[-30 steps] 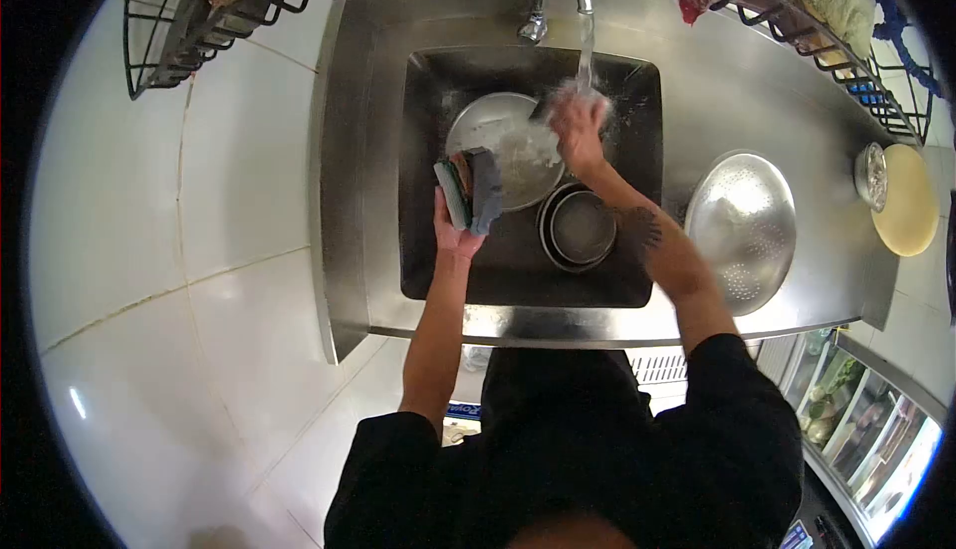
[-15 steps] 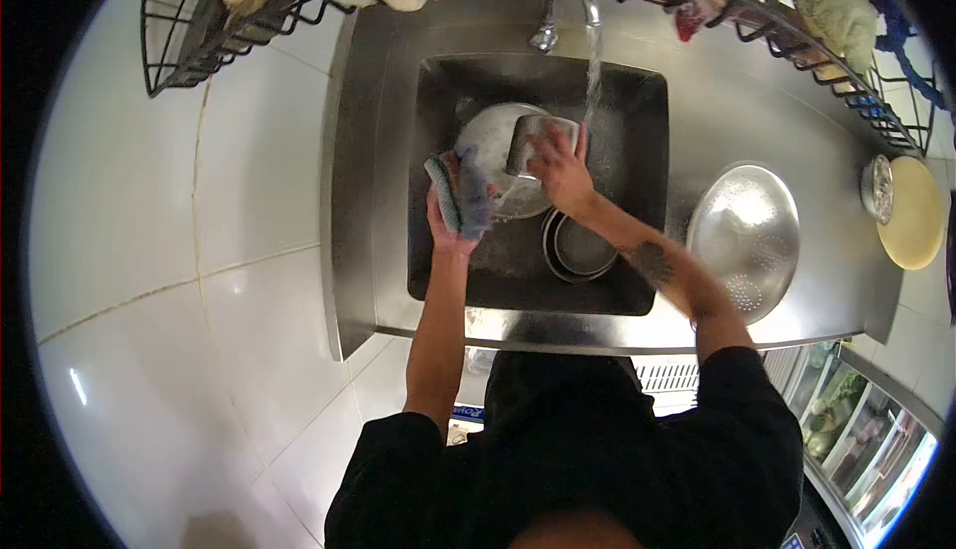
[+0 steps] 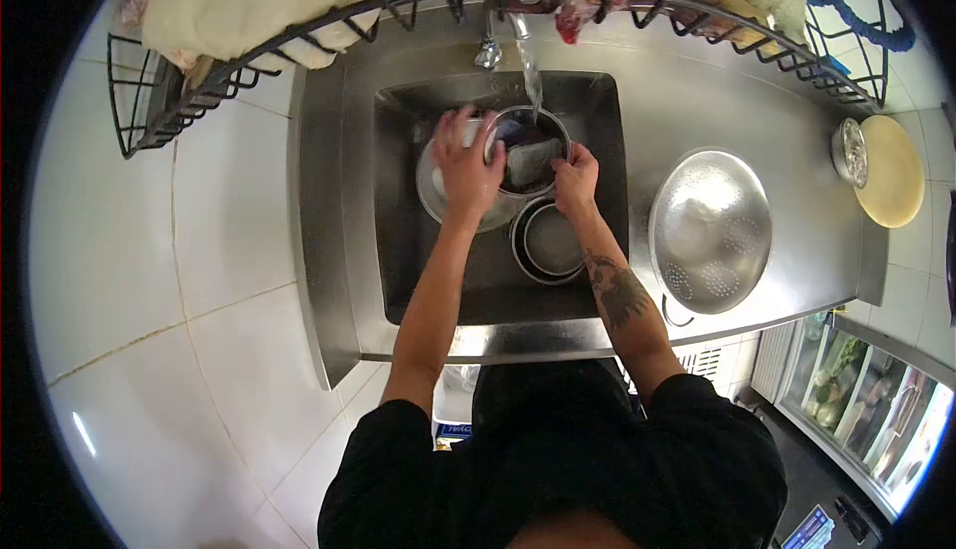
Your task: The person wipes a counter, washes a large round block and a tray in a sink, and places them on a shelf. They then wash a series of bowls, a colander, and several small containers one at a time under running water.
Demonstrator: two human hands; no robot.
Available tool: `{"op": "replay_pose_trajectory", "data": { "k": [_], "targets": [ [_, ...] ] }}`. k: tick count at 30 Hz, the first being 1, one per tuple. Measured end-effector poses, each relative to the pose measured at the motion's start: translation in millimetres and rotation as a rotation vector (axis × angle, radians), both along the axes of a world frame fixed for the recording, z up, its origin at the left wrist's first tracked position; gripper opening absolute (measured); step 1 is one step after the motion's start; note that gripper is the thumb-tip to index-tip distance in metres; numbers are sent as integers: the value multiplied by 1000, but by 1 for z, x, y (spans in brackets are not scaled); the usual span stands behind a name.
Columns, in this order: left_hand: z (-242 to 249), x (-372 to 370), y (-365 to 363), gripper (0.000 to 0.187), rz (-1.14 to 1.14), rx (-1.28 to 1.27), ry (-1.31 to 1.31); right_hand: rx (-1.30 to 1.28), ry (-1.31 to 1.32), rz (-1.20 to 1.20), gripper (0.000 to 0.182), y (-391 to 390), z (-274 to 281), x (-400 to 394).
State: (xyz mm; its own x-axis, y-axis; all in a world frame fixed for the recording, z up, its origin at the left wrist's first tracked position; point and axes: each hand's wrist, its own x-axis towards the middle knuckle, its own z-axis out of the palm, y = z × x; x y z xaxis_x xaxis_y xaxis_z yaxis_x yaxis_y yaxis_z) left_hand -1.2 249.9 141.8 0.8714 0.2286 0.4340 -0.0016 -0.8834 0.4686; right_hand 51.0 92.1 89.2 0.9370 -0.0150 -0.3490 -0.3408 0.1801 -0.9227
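Observation:
A round metal pot (image 3: 530,192) stands tilted in the sink with its mouth toward me, under the running water. My right hand (image 3: 576,181) grips its right rim, fingers closed. At the left rim is my left hand (image 3: 468,166), its fingers spread and slightly blurred and its thumb near the edge. Inside the pot lies a grey-green sponge (image 3: 534,164), with darker bluish material beside it. Partly hidden under the left hand is a wide, pale round dish (image 3: 430,191). Nested round metal pans (image 3: 550,242) sit below the pot, nearer to me.
Water falls from the faucet (image 3: 488,53) into the dark sink (image 3: 498,295). A metal colander (image 3: 709,230) rests on the right counter. Farther right are a small metal bowl (image 3: 849,153) and a yellow round object (image 3: 893,173). A loaded black wire rack (image 3: 299,26) overhangs the back.
The sponge has left my left hand and now lies inside the pot. The pot has turned mouth toward me, and my right hand has shifted to its right rim. The camera view has shifted.

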Motion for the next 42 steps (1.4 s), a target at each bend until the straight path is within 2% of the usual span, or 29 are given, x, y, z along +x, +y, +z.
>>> {"op": "replay_pose_trajectory", "data": {
  "k": [1,2,3,5,7,9,10,11,13,15,17,19,20,21,23,25,26,27,29,30,32,33,35,36,37,38,40,41,42],
  "targets": [
    [11,-2,0,49,235,96,77,-23,37,14,26,-4,1,1],
    [-19,-1,11,54,240,-62,45,-2,98,36,24,-10,-1,3],
    [-29,-4,16,54,242,-63,48,17,166,62,22,-16,-3,1],
    [-33,-10,21,46,159,-1167,668,-55,43,131,25,-21,-5,-4],
    [-31,-13,15,44,122,-1154,605,-124,-86,203,28,-22,-7,0],
    [-40,-23,11,43,94,-1146,545,-1094,-732,227,26,-20,-9,4],
    [-56,-22,11,42,102,-1017,442,-1094,-744,229,26,-16,-3,6],
    [-65,-18,12,42,108,-888,337,-1167,-927,171,26,-8,21,6],
    [-59,-9,6,47,136,-863,342,-1243,-1127,121,26,8,31,10],
    [-41,4,1,49,80,-579,196,-1030,-808,583,23,29,20,23],
    [-34,20,-4,50,64,-598,219,-1170,-768,623,21,36,21,44],
    [-27,34,-5,51,72,-627,230,-1342,-555,769,19,37,9,74],
    [-24,34,-7,52,44,-624,251,-1323,-553,729,18,36,26,79],
    [-27,35,-7,53,18,-623,270,-1326,-750,815,16,30,46,79],
    [-55,38,-10,53,93,-720,299,-1436,-592,783,16,31,43,78],
    [-94,37,-18,53,140,-528,67,-1462,-661,851,16,28,62,66],
    [-83,29,-19,53,149,-782,198,-1468,-681,878,15,23,72,54],
    [-70,22,-19,53,197,-1021,327,-1364,-819,824,14,14,65,49],
    [-72,16,-23,57,228,-941,70,-1148,-1063,696,15,-2,58,46],
    [-72,16,-22,58,204,-992,64,-1039,-1167,625,19,-9,56,44],
    [-86,24,-37,55,305,-1176,90,-949,-967,589,15,-18,65,39],
    [-51,5,-36,47,285,-1007,65,-611,-752,510,22,-22,60,40],
    [-63,7,-46,47,331,-1119,121,-432,-748,518,24,-36,47,58],
    [-66,8,-52,47,358,-1200,157,-215,-510,449,24,-28,66,43],
    [-73,11,-58,47,384,-1279,181,-204,-520,400,25,-20,64,36],
    [-77,13,-64,48,411,-1342,196,50,-408,335,27,-21,56,37],
    [-92,13,-84,46,500,-1340,155,102,-461,404,30,-24,34,35],
    [-74,6,-83,42,534,-1253,182,520,-134,379,32,-31,13,60],
    [-65,-1,-84,40,559,-1171,213,516,-126,390,32,-30,7,65]
  ]
}}
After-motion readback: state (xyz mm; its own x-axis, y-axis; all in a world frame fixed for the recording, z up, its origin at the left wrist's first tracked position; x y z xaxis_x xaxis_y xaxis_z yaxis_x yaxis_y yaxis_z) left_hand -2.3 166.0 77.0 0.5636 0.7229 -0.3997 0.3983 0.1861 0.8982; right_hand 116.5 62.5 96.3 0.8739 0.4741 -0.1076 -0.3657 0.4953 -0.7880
